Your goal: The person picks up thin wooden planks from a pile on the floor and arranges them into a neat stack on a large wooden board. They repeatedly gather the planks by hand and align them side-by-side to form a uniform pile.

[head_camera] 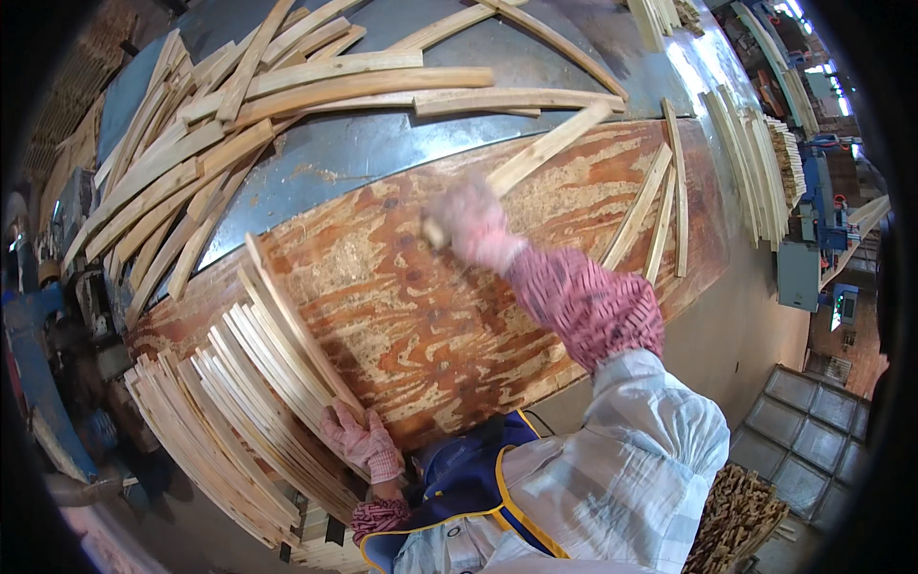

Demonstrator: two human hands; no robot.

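Observation:
My right hand [477, 222], in a pink-stained knit glove and blurred by motion, grips a wooden strip [549, 147] over the middle of the plywood board [423, 308]. A short end of that strip shows past the fingers; the other end points to the far right. My left hand [362, 441], gloved too, holds the near end of a narrow wooden strip [305, 323] standing on edge. That strip lies along the right side of a row of wooden strips [265, 387], set side by side on the board's left part.
A loose heap of wooden strips [208, 136] covers the far left of the grey metal tabletop [323, 168]. Several single strips [645, 208] lie on the board's right part. Stacked strips [749, 165] stand beyond the right edge. A pile of wood pieces [735, 520] sits at lower right.

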